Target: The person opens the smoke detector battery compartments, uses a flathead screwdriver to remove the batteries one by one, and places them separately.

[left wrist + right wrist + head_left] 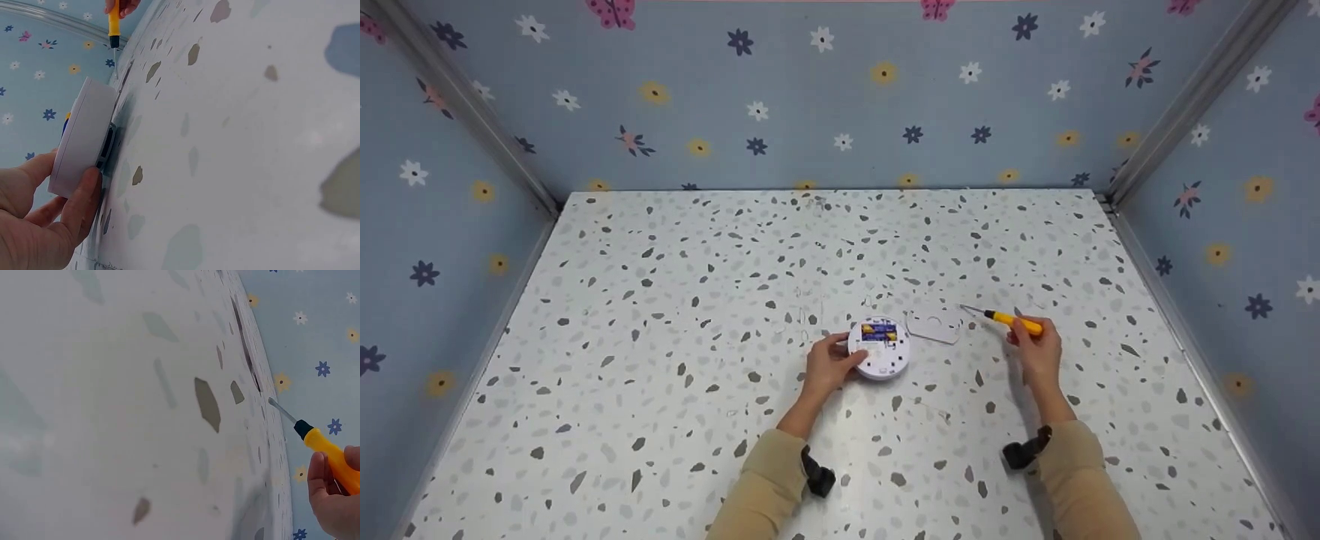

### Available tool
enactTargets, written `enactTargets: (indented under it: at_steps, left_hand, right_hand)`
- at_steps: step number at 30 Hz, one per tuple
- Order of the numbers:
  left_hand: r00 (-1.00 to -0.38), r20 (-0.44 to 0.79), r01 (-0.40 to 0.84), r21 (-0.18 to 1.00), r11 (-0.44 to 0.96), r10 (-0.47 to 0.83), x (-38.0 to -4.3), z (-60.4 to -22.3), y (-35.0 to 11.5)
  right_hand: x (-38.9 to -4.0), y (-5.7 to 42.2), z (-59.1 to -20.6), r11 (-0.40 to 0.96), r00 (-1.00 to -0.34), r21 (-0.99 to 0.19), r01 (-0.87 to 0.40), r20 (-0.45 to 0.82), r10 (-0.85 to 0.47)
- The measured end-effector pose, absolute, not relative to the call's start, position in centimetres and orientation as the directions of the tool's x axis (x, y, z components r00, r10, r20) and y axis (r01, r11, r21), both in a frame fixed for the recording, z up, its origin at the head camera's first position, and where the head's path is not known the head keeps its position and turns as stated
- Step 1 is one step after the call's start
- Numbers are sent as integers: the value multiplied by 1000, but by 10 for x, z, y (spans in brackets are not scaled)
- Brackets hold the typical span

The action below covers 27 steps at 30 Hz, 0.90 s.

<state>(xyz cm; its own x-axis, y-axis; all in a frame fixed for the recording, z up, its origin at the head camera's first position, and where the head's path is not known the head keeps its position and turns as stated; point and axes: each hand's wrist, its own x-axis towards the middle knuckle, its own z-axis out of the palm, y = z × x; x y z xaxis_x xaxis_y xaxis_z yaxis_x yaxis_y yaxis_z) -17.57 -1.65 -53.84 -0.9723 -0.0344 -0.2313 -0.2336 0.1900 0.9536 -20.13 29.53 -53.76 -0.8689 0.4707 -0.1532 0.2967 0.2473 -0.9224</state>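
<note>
In the head view my left hand (826, 369) grips a round white battery-powered device (889, 364) by its left edge, thumb over its face. Two purple-and-yellow batteries (877, 332) show in its upper part. Seen side-on in the left wrist view, the device (87, 138) is tilted, with my fingers (79, 211) beneath it and a dark part on its underside. To the right, my right hand (1039, 356) holds a yellow-handled screwdriver (1012, 321) with a black collar. Its metal shaft points left, over the table near a thin white cover plate (934, 326).
The white speckled table (660, 420) carries several faint, thin clear or wire-like bits (802, 315) left of the device, too small to identify. Blue flowered panels (840, 90) wall the back and both sides, with metal posts (1192, 97) at the corners.
</note>
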Motion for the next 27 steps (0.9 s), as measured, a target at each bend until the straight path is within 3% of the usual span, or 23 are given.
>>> enactTargets:
  at_steps: [8,16,27]
  left_hand:
    - [-980,-200,-201,968,148,-22,-174,-541,-18]
    - [-969,-244,-245,956,162,-30,-176,-541,-16]
    - [-968,-250,-253,953,168,-35,-176,-539,-16]
  right_hand:
    - [-195,293,-523,337,-882,-874,350,-186,434]
    - [-193,302,-526,458,-908,-798,391,-252,334]
    - [-196,306,-524,538,-896,-718,441,-323,303]
